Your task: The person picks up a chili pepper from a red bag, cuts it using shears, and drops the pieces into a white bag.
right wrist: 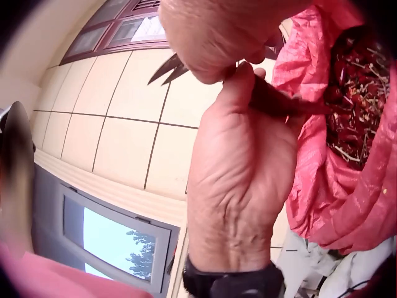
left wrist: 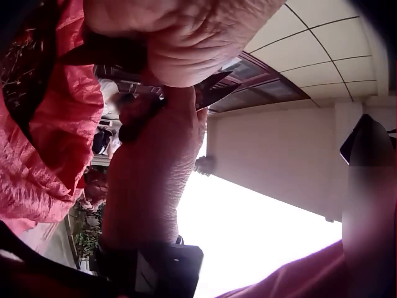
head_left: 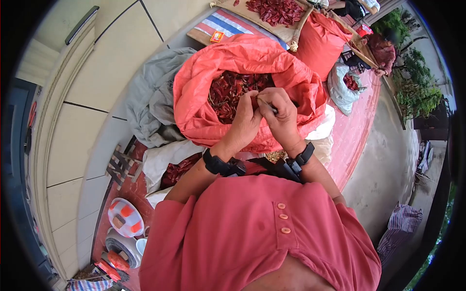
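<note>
My two hands meet over the near side of a big red woven sack [head_left: 194, 92] of dried red chilies [head_left: 230, 87]. Between thumb and fingers, my left hand [head_left: 245, 121] pinches a dried chili [right wrist: 276, 100], its dark red body pointing toward the sack in the right wrist view. My right hand [head_left: 282, 116] grips a pair of scissors [right wrist: 166, 69], mostly hidden by the fingers; the parted, pointed blades stick out past the hand. The fingertips of both hands come together at the chili's end.
A tied red sack [head_left: 318, 43] and a greenish bag of chilies [head_left: 343, 87] stand to the far right. Grey sacking [head_left: 158, 97] lies at the left. Behind is a tray of chilies [head_left: 276, 10]. A white basin [head_left: 125, 217] sits lower left; another person [head_left: 381, 51] is seated far right.
</note>
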The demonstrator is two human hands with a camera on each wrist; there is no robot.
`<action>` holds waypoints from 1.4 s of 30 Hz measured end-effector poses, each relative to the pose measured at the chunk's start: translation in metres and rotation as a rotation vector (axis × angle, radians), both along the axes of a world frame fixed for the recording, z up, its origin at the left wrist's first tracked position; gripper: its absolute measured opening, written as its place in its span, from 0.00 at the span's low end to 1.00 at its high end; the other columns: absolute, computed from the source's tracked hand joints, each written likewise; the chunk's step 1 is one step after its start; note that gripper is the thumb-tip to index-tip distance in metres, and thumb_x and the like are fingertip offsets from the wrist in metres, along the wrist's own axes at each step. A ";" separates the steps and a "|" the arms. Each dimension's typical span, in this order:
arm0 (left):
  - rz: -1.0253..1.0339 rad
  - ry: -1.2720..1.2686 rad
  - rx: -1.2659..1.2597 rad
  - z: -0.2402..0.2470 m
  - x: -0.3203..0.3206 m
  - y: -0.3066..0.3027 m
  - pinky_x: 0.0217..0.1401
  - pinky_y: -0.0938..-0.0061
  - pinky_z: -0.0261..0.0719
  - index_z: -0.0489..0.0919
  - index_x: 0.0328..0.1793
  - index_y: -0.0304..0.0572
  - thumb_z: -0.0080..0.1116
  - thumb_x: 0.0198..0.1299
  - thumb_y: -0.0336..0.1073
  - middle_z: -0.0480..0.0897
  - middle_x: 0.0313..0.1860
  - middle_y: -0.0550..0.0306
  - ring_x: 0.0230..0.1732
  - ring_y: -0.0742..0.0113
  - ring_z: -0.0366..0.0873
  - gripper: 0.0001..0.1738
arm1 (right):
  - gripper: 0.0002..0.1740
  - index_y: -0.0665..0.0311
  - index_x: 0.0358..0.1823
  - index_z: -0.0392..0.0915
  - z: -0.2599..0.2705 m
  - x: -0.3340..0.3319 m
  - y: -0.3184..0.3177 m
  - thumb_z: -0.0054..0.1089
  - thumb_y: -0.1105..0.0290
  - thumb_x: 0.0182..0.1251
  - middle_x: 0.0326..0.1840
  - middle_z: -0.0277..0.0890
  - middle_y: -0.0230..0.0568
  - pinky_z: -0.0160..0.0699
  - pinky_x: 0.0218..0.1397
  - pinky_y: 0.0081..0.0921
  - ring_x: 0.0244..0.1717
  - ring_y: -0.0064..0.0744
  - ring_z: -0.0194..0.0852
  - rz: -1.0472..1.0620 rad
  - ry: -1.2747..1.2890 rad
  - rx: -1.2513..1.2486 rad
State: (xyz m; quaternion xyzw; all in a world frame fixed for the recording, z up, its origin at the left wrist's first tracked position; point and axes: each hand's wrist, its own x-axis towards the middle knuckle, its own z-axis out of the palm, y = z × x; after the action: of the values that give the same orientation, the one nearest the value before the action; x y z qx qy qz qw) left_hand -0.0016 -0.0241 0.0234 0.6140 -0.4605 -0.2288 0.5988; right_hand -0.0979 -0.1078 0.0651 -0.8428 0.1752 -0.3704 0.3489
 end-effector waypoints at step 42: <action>-0.197 -0.242 0.744 -0.087 0.004 0.124 0.58 0.58 0.71 0.70 0.57 0.35 0.52 0.63 0.48 0.78 0.49 0.31 0.53 0.43 0.78 0.25 | 0.05 0.66 0.42 0.70 0.045 -0.091 -0.020 0.50 0.83 0.68 0.38 0.74 0.35 0.75 0.39 0.18 0.34 0.20 0.72 0.115 0.032 0.293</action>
State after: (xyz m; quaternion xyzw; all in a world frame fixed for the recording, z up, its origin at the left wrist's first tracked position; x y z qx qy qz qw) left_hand 0.0020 0.0994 -0.0637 0.7643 -0.4701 -0.3621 0.2524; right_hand -0.1891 -0.1278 0.1098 -0.7975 0.1842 -0.3066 0.4858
